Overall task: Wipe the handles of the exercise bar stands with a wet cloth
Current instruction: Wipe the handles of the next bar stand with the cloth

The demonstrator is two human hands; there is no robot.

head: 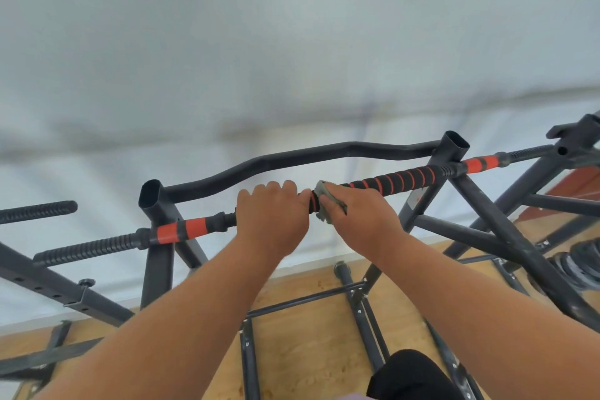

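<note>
Grey damp-looking cloth [326,203] pinched in right hand [363,221] against black-and-red spiral foam bar handle [399,181]; left hand [271,221] curled around bar beside it.

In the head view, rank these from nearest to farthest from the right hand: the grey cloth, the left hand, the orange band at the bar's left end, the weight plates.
From the right hand:
1. Grey cloth, held in it.
2. Left hand, just left on the bar.
3. Orange band, farther left.
4. Weight plates, far right on the floor.
</note>
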